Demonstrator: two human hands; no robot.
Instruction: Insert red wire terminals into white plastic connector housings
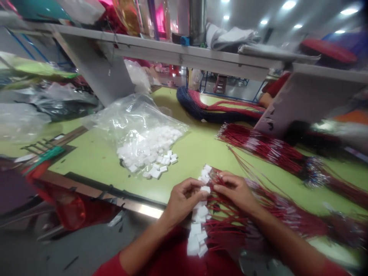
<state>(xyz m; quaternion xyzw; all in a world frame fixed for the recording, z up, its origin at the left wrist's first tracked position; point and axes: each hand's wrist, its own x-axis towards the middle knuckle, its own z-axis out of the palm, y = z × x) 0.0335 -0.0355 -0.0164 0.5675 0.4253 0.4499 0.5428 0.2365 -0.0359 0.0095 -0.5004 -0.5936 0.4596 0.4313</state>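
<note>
On a pale green workbench, at 9 o'clock from the middle of the view, a green rack (50, 153) with metal prongs sat by the left edge. Towards 10 o'clock lay a clear plastic bag (130, 109) of white connector housings, its mouth facing the worker; loose housings (155, 173) lay just outside it, at 7 o'clock, probably tipped there so single pieces were easy to pick up.

At 6 o'clock the left hand (184, 197) was pinched, thumb against fingers, on one white housing (205, 189), apparently steadying it. Under and beside that hand ran a column of white housings (197, 230) towards the worker, with red wires (227, 226) leading off to their right; lining them up on one side presumably kept the wires from tangling.

At 1 o'clock, further back, a navy and red wire hank (186, 102) curved across the bench, seemingly out of the way of the hands.

At 4 o'clock the right hand (237, 189) was near the left but apart from it, fingertips closed on the red wires by the held housing; blur hid which strand. At 3 o'clock lay a tied red wire bundle (258, 143), probably gathered to keep its lengths together.
</note>
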